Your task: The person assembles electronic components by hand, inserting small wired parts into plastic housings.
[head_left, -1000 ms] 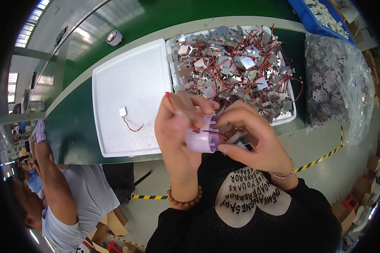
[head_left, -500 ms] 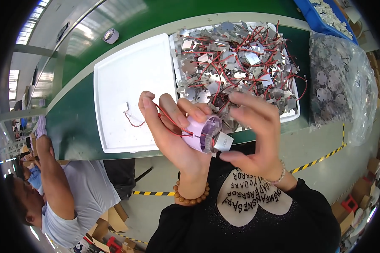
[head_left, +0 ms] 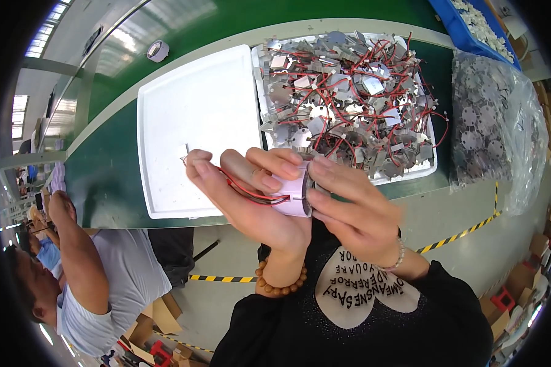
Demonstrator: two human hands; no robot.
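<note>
My left hand (head_left: 257,211) is wrapped round a lilac round plastic housing (head_left: 292,199), in front of the table's near edge. Red and black wires (head_left: 242,188) run from its side across the left palm. My right hand (head_left: 358,214) presses its fingertips onto the dark-rimmed right face of the housing. The fingers cover that face, so whatever sits inside is hidden. Beyond the hands, a heap of metal plates with red and black leads (head_left: 343,98) fills a white tray (head_left: 433,156).
Left of it lies a second white tray (head_left: 196,104) with a small thin piece (head_left: 187,149). A similar housing (head_left: 158,51) stands farther back. At right are a clear bag of metal discs (head_left: 480,128) and a blue bin (head_left: 445,18). A co-worker (head_left: 116,281) works at left.
My right hand has moved left and closed from a spread pose onto the housing's face. The silvery square piece that stuck out there is now hidden. The left hand keeps its hold.
</note>
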